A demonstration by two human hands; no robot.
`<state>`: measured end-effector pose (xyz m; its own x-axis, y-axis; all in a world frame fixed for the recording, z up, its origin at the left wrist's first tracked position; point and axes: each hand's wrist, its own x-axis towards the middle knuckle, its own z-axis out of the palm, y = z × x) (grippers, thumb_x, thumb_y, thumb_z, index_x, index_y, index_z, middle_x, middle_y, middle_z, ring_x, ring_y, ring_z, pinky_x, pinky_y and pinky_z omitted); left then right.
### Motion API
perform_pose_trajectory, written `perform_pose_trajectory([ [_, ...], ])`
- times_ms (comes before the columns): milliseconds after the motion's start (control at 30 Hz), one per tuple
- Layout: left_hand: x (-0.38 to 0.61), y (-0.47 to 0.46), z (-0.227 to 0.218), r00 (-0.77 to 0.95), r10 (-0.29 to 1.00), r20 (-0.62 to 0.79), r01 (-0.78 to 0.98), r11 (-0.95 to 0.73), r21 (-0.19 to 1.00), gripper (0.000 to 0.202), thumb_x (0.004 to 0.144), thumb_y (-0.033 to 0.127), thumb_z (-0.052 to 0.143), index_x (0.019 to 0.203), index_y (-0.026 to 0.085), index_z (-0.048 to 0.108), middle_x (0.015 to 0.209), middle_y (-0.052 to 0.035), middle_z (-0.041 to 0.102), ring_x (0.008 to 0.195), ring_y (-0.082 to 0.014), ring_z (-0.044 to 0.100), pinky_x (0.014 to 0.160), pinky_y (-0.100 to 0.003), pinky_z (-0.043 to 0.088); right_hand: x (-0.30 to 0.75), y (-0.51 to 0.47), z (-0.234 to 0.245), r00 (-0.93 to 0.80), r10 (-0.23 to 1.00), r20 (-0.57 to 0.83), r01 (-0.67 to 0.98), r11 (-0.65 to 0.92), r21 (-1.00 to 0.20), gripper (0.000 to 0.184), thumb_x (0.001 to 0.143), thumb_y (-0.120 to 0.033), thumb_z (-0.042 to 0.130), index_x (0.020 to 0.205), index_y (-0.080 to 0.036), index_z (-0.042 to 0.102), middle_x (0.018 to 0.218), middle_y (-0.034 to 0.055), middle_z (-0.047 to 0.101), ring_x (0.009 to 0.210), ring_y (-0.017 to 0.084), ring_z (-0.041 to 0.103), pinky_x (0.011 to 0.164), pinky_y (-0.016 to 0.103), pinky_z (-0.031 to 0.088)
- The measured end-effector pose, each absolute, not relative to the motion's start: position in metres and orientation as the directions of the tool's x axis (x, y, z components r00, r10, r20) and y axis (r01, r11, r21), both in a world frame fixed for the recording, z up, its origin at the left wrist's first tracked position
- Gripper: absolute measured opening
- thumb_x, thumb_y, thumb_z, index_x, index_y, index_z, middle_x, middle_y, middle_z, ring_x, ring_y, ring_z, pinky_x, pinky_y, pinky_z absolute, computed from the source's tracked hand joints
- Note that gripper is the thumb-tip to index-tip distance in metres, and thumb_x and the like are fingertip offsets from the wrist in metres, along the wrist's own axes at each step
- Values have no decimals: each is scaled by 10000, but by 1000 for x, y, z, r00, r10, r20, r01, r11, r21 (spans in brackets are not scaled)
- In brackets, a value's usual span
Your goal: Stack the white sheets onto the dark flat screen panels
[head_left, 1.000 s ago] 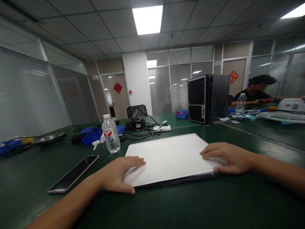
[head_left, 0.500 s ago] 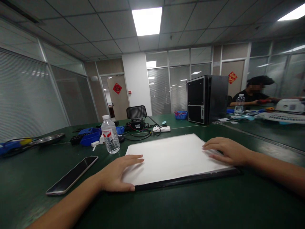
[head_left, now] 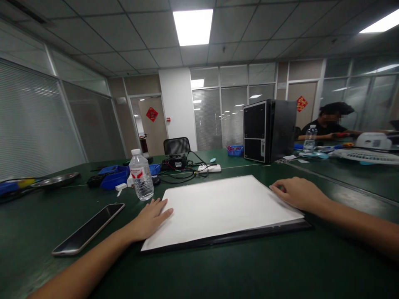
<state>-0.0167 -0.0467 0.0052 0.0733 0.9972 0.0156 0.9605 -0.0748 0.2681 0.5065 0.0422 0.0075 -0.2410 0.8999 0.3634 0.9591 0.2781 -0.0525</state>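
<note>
A white sheet of paper (head_left: 218, 207) lies over a flat dark board (head_left: 249, 235), whose black front edge shows below it. Flat along the sheet's left side is my left hand (head_left: 151, 220), open, with the fingers apart and the thumb over the paper. At the opposite side, my right hand (head_left: 301, 195) is closed, its thumb and forefinger pinched together at the paper's right edge. Left of my left hand rests a dark-screened phone (head_left: 90, 228). Just beyond that hand stands a clear plastic water bottle (head_left: 142, 178) with a white cap.
A black computer case (head_left: 264, 131) stands on the green table (head_left: 218, 270). Cables and a white power strip (head_left: 209, 168) lie behind the paper. Blue trays (head_left: 115, 178) and a metal dish (head_left: 57, 181) sit at left. Another person (head_left: 324, 124) is seated at far right.
My left hand has slid back to the left, off the front corner onto the sheet's side. My right hand has moved from over the paper to its right edge, its fingers drawing together.
</note>
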Motion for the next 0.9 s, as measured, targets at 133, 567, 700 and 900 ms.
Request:
perform_pose_trajectory([
  [133, -14, -50, 7, 106, 994, -8, 950, -99, 298, 969, 886, 818, 357, 1596, 160, 324, 1673, -157, 203, 1548, -365, 169, 1245, -563, 185, 499, 35, 10, -278, 898, 340, 959, 281, 43, 542, 960, -645, 391, 1068, -283, 779, 852, 101, 738, 768, 330, 688, 693, 491, 537],
  [567, -13, -45, 4, 6, 999, 46, 933, -22, 360, 891, 897, 743, 343, 1550, 139, 405, 1649, -137, 340, 1532, -325, 284, 1249, -486, 212, 497, 33, 7, -309, 881, 357, 949, 308, 64, 594, 953, -693, 356, 1111, -287, 759, 877, 103, 748, 759, 324, 691, 686, 493, 544],
  [700, -7, -42, 3, -109, 991, 76, 929, 75, 361, 821, 928, 681, 308, 1500, 112, 459, 1582, -186, 449, 1507, -386, 327, 1230, -624, 134, 504, 47, -4, -230, 931, 284, 945, 283, -166, 656, 948, -717, 403, 1301, -238, 679, 1167, 93, 729, 1033, 368, 686, 878, 538, 554],
  [900, -11, -42, 0, -77, 993, 87, 894, 30, 447, 887, 880, 702, 386, 1514, 84, 442, 1604, -174, 415, 1481, -334, 400, 1213, -463, 299, 516, 65, -13, -250, 940, 232, 700, 341, -627, 640, 896, -653, 571, 1355, -211, 627, 1354, 103, 635, 1249, 344, 596, 1126, 518, 440],
])
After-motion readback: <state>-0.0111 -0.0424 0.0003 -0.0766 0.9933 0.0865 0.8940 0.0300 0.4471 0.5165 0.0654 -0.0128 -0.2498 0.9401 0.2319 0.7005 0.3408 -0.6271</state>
